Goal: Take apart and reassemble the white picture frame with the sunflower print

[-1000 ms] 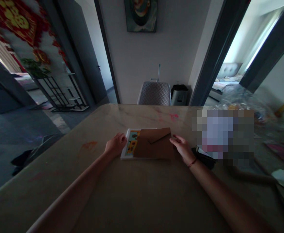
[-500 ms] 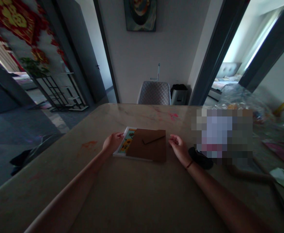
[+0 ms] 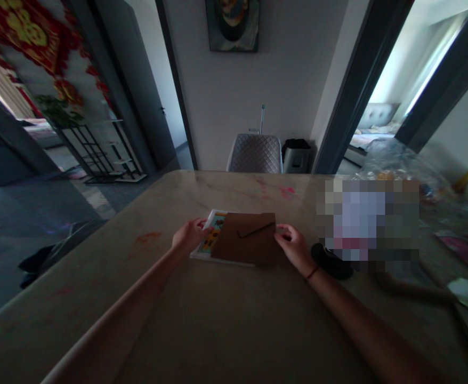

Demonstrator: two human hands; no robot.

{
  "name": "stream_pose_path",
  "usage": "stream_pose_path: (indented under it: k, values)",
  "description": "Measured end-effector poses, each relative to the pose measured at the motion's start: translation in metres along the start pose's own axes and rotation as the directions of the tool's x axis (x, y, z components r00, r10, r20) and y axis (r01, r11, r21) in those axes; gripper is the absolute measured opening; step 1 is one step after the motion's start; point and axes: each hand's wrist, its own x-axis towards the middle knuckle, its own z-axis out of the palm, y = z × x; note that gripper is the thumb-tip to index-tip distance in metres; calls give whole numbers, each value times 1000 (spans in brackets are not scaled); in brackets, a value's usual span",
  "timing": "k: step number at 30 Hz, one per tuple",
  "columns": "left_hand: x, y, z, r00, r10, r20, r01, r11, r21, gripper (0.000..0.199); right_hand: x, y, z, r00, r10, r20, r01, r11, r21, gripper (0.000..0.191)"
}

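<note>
A brown envelope with a dark flap line lies on top of a white-edged card with a sunflower picture, both flat on the table. Only the card's left strip and a thin lower edge show from under the envelope. My left hand is closed on the card's left edge, its thumb over the picture. At the envelope's right edge, my right hand pinches the brown paper between thumb and finger. A reddish band circles the right wrist.
The stone-look table has orange and pink stains. Right of my hand lie a black object and a pixelated patch. Clear plastic bags fill the far right. A quilted chair and a bin stand beyond the table.
My right hand has moved left and now meets the envelope's right edge, where there was a gap. The left thumb has come over the card's picture.
</note>
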Motion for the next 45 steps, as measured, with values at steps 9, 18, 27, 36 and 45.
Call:
stream_pose_path:
  k: [9, 18, 27, 36, 45]
  values:
    - [6, -11, -11, 999, -39, 5, 39, 998, 57, 35, 10, 4, -9, 969, 130, -208, -107, 987, 119, 30]
    - [8, -29, -19, 991, -99, -88, 110, 985, 135, 39, 10, 4, -8, 980, 112, -166, -99, 991, 86, 36]
    - [9, -29, -17, 990, -89, -112, 104, 985, 138, 38, 11, 8, -10, 982, 182, -59, -168, 968, 186, 45]
    - [8, -29, -16, 988, -93, -123, 110, 985, 136, 39, -28, -31, 10, 782, -480, 398, 610, 718, -334, 52]
    - [8, -28, -18, 989, -92, -117, 109, 983, 145, 40, -29, -33, 11, 722, -274, 635, 615, 676, -407, 52]
